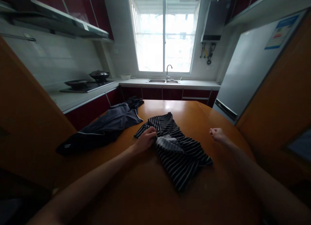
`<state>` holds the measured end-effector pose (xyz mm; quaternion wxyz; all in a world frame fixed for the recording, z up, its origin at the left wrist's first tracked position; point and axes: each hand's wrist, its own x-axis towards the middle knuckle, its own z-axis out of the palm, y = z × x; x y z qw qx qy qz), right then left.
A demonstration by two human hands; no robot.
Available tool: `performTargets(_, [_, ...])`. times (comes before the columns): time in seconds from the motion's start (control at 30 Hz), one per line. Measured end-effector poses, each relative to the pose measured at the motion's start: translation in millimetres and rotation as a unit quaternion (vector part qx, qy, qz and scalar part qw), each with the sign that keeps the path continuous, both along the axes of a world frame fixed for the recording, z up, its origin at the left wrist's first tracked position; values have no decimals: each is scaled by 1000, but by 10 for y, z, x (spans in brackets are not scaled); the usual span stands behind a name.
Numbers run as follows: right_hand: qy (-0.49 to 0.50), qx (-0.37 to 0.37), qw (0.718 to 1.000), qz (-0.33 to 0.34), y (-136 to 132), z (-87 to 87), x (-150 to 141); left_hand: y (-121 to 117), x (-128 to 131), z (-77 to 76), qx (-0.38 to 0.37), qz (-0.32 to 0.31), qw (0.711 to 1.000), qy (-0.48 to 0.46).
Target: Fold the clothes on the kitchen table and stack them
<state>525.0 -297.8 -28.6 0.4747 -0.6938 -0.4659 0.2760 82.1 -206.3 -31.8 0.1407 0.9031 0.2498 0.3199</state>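
A black garment with white stripes, perhaps a shirt, lies crumpled on the wooden table. Part of its pale inner side shows near the middle. My left hand is at the garment's left edge, its fingers closed on the cloth. To the right of the garment, apart from it, my right hand is over the table with its fingers curled closed, and I see nothing in it. Dark grey and black clothes lie along the table's left side.
Beyond the table run a counter with a sink and a hob carrying a lidded pan and another pan. A fridge stands at the right, and wooden panels flank both sides.
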Motion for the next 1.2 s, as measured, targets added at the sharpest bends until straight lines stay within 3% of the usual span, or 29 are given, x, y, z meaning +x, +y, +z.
performTargets(0.1, [-43,2,999,-19,-36,-110,-127,137,-363,27,-40,71,996,-38])
performTargets(0.17, [-67,4,998,20,-11,-148,-407,143,-453,39,-61,90,992,-57])
performTargets(0.3, [-95,-8,981,170,76,-163,-1262,-27,-254,14,-126,42,989,-62])
performTargets(0.37, [-143,9,968,206,96,-152,-1632,-97,-86,-8,-165,10,983,-78])
performTargets(0.43, [-202,11,957,207,90,-143,-1819,-90,10,-9,-192,-4,975,-110])
performTargets(0.5, [-250,-19,950,184,61,-147,-1781,7,-24,23,-201,5,969,-142])
performTargets(0.57, [-278,-58,946,154,-1,-171,-1557,179,-184,91,-198,40,964,-171])
performTargets(0.7, [-294,-95,939,148,-245,-199,-998,593,-586,330,-181,181,937,-238])
performTargets(0.77, [-332,-100,927,145,-379,-134,-889,725,-638,483,-175,242,922,-248])
performTargets(0.87, [-412,-70,904,89,-452,62,-1068,701,-401,645,-158,253,923,-241])
performTargets(0.93, [-412,-58,906,84,-392,182,-1354,541,-81,638,-180,217,935,-217])
performTargets(0.97, [-396,-66,910,98,-341,218,-1517,436,98,593,-210,193,938,-195])
performTargets(1.0, [-386,-79,912,112,-282,233,-1677,329,275,525,-295,155,931,-149])
performTargets(1.03, [-385,-90,910,123,-222,228,-1826,226,438,442,-397,126,903,-104])
performTargets(1.13, [-400,-107,902,127,-61,147,-2124,-3,788,203,-483,103,866,-73])
performTargets(1.2, [-393,-106,905,120,20,95,-2161,-102,901,119,-502,102,854,-92])
